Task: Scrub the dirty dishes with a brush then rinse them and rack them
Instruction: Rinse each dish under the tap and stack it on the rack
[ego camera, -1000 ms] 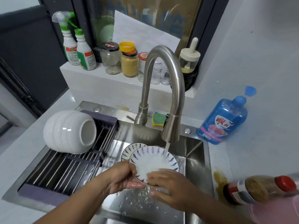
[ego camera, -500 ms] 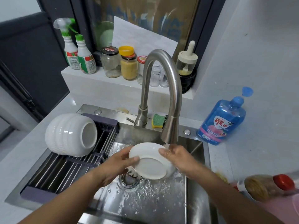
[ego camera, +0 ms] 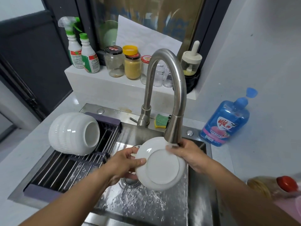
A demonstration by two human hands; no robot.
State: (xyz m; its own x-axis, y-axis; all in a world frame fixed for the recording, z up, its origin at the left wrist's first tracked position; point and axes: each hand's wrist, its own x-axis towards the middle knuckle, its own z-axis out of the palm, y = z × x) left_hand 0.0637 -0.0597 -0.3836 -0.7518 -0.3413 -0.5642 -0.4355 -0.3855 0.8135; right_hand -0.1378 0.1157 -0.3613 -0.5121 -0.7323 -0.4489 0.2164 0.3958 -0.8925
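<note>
The plate (ego camera: 160, 163) is held over the sink (ego camera: 146, 207), directly under the spout of the faucet (ego camera: 169, 88), and it is tilted so that its white underside with the round foot faces the camera. Water runs from the spout onto the upper edge of the plate. The left hand (ego camera: 123, 167) grips the left rim: the thumb lies flat on the back of the plate and the other fingers are curled behind it. The right hand (ego camera: 187, 155) holds the upper right rim, with its fingers bent over the edge just beside the water; the fingertips are blurred there. The bottom of the sink is wet, with drops and foam around the drain. On the left, the rack (ego camera: 65, 170) lies across the sink and a white bowl (ego camera: 73, 133) rests on it on its side. A green and yellow sponge (ego camera: 161, 123) lies behind the faucet, and a blue detergent bottle (ego camera: 224, 123) stands on the counter at the right.
</note>
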